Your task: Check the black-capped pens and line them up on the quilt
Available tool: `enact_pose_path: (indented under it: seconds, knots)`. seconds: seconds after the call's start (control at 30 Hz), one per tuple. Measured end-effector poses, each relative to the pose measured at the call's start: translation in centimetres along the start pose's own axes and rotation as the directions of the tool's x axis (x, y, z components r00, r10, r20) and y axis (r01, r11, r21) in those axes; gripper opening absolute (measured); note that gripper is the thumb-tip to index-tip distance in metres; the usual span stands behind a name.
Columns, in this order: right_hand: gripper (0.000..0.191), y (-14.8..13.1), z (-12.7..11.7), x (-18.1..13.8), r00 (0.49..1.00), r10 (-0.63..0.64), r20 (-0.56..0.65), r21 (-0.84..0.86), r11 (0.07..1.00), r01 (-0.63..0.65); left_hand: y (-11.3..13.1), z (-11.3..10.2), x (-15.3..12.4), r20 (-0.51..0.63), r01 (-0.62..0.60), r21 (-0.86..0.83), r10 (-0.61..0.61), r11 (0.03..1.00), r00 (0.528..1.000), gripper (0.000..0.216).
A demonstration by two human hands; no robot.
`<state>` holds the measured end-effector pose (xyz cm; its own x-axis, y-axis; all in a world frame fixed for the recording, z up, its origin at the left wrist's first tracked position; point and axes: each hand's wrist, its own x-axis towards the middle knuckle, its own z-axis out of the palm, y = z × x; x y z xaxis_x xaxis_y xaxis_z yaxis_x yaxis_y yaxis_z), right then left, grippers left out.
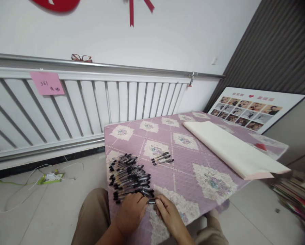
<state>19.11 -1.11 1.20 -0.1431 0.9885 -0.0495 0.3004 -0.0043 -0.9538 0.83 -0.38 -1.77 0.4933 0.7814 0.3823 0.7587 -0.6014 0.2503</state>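
Between my two hands, close to the near edge of the cloth, a black-capped pen point(151, 202) lies pinched at both ends. My left hand point(132, 210) is closed around its left end, with the fingers hiding that part. Thumb and fingers of my right hand point(168, 213) grip the right end. Just beyond my left hand is a heap of similar pens point(128, 180), clear-barrelled with black ends, stacked in a rough column. Apart from the heap, to its right, three pens point(163, 158) lie side by side.
The mattress-like surface wears a purple patterned cloth point(165, 134). A cream folded sheet point(231, 148) lies on its right part, and a photo board point(254, 109) leans behind. A white radiator point(132, 98) borders the far side. On the floor at left sits a power strip point(51, 177).
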Motion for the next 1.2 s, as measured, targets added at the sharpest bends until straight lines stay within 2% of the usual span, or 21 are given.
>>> enact_pose_path:
  seconds: [0.1, 0.27, 0.37, 0.5, 0.63, 0.7, 0.83, 0.97, 1.1, 1.2]
  knots:
    - [0.031, 0.20, 0.05, -0.10, 1.000, 0.022, 0.015, 0.004, 1.000, -0.022, 0.15, -0.26, 0.16, 0.022, -0.004, 0.015, 0.003, 1.000, 1.000, 0.014]
    - [0.021, 0.63, -0.21, -0.18, 0.999, -0.008, 0.032, 0.053, 0.999, 0.006, 0.33, -0.14, 0.29, 0.024, 0.038, 0.004, -0.038, 0.999, 0.999, 0.012]
    - [0.016, 0.63, -0.35, -0.01, 1.000, -0.024, -0.005, 0.046, 0.999, 0.024, 0.27, 0.13, 0.22, 0.017, 0.063, 0.005, -0.063, 0.998, 0.998, 0.010]
    - [0.025, 0.54, -0.30, 0.22, 0.997, -0.047, -0.054, 0.134, 0.990, 0.054, 0.10, 0.24, 0.11, 0.011, 0.057, -0.007, -0.057, 0.998, 0.998, 0.012]
    - [0.029, 0.47, 0.00, 0.10, 0.999, 0.021, 0.027, 0.017, 1.000, -0.021, 0.02, 0.21, 0.11, 0.005, 0.041, -0.008, -0.041, 0.999, 0.999, 0.013]
    - [0.033, 0.35, 0.08, -0.02, 0.999, 0.020, 0.041, -0.025, 0.999, -0.019, 0.03, 0.17, 0.16, 0.014, 0.029, -0.004, -0.029, 1.000, 0.999, 0.013]
    - [0.023, 0.08, -0.13, -0.14, 0.999, -0.012, 0.041, 0.008, 1.000, 0.012, 0.11, 0.03, 0.31, 0.062, 0.025, -0.006, -0.025, 1.000, 0.998, 0.013]
    - [0.015, 0.08, -0.28, 0.08, 1.000, -0.026, -0.015, 0.029, 0.999, 0.026, 0.10, 0.04, 0.30, 0.056, 0.060, -0.013, -0.060, 0.998, 0.997, 0.013]
    - [0.024, 0.02, -0.06, 0.27, 0.997, -0.036, -0.074, 0.098, 0.994, 0.043, 0.12, -0.06, 0.23, 0.030, 0.085, -0.020, -0.084, 0.996, 0.996, 0.013]
    - [0.028, -0.04, 0.24, 0.24, 1.000, -0.012, -0.005, 0.021, 1.000, 0.012, 0.14, -0.16, 0.24, 0.006, 0.049, -0.020, -0.049, 0.999, 0.999, 0.014]
